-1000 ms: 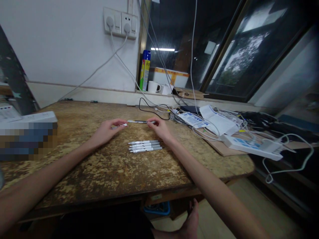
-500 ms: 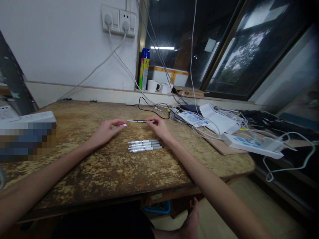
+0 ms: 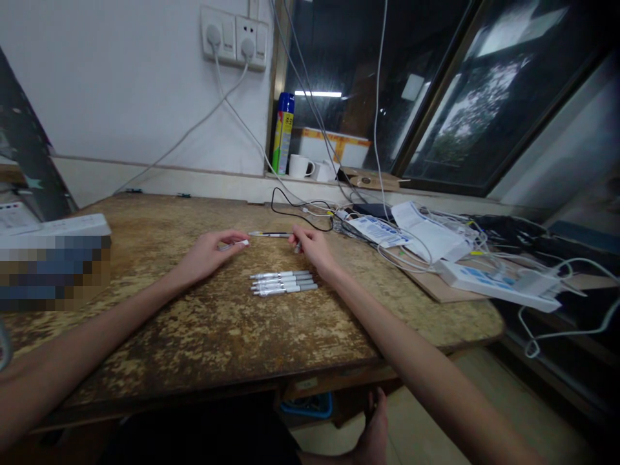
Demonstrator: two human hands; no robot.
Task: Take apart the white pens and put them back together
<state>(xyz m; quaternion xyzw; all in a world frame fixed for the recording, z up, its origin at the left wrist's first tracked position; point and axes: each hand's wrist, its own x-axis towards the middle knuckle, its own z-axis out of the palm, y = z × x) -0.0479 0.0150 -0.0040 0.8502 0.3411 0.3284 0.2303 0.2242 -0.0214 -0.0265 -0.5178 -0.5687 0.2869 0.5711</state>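
Observation:
My left hand is closed, pinching a white-ended pen barrel piece between thumb and fingers. A thin pen refill, dark along its middle, stretches level from near the left fingertips to my right hand. The right fingers are closed on the refill's right end. A small grey piece shows under those fingers; its full shape is hidden. Just below the hands, several white and grey pens with clear ends lie side by side on the worn wooden table.
To the right lie papers, tangled cables and a white power strip. A white mug and a spray can stand on the window sill. At the left is a white box-like object beside a blurred patch.
The right fingers have shifted slightly and more of the refill's dark length shows. The grey piece now points downward under the right hand. The left hand keeps its hold; the view has moved a little.

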